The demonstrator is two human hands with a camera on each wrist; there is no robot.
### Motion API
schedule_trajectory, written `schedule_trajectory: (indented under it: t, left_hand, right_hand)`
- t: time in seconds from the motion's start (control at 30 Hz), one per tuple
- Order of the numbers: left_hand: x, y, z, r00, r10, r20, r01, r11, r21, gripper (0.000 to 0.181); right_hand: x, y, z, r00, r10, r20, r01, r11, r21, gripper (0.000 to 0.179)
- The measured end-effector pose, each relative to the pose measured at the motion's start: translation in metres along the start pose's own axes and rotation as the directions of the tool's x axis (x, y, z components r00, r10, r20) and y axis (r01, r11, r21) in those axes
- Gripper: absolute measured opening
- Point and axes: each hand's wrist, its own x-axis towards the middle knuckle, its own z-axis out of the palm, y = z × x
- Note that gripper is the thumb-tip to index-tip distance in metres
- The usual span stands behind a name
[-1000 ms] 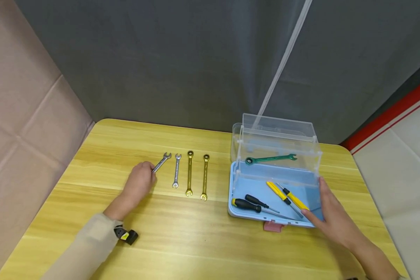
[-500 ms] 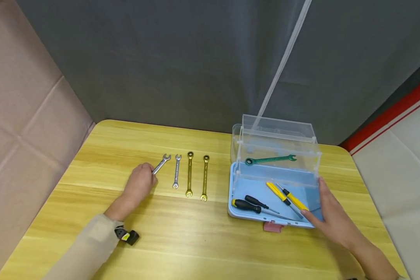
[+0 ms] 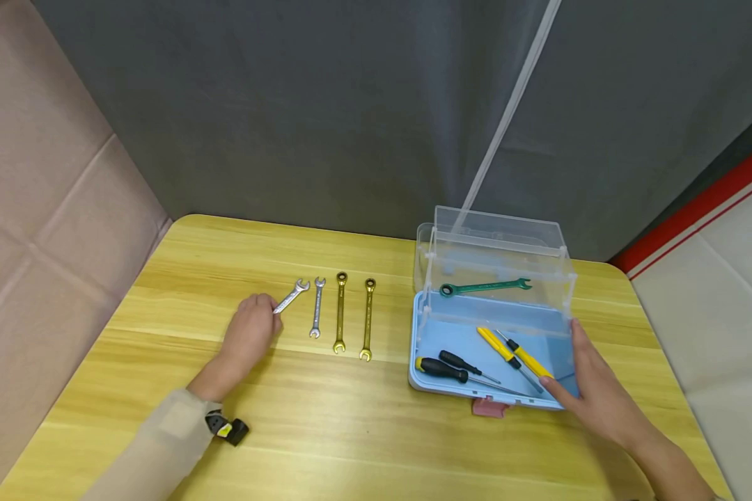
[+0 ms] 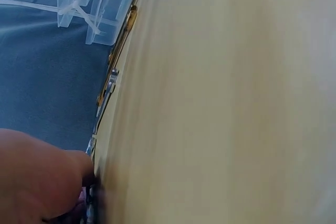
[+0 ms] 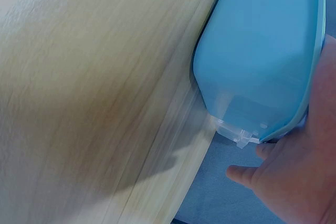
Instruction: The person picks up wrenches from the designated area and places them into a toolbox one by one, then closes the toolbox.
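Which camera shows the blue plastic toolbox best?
The head view: it shows the blue plastic toolbox open, so you can see inside. The right wrist view mostly shows its outside, close up; the left wrist view shows only a small blue piece.

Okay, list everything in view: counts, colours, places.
Table: 1, yellowish, centre
Toolbox: 1, blue, table's right
Latch: 1, pink, toolbox front
Upper compartment: 1, clear, toolbox back
Combination wrench: 1, green, upper compartment
Combination wrenches: 2, gold, left of toolbox
Wrenches: 2, silver, table's left
Screwdrivers: 4, yellow or black, toolbox
Curtain: 1, grey, behind
Walls: 2, pale, sides
Wrist camera: 1, black, left wrist
Left hand: 1, holding silver wrench
Right hand: 1, holding toolbox
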Motion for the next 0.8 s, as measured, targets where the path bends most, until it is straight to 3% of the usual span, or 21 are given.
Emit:
schedule_trajectory:
  t: [0.53,0.8]
  left_hand:
    - [0.001,-0.005,-0.001,1.000,0.007,0.014,-0.007,0.999,0.038,0.015]
    - [0.005,-0.004,-0.011,0.990,-0.101,0.097,0.108,0.992,-0.070,0.021]
  right_hand:
    - [0.000,0.000,0.000,1.000,-0.006,0.003,0.006,1.000,-0.001,0.110]
    - [0.000,-0.001,0.000,1.000,-0.006,-0.001,0.006,1.000,0.000,0.109]
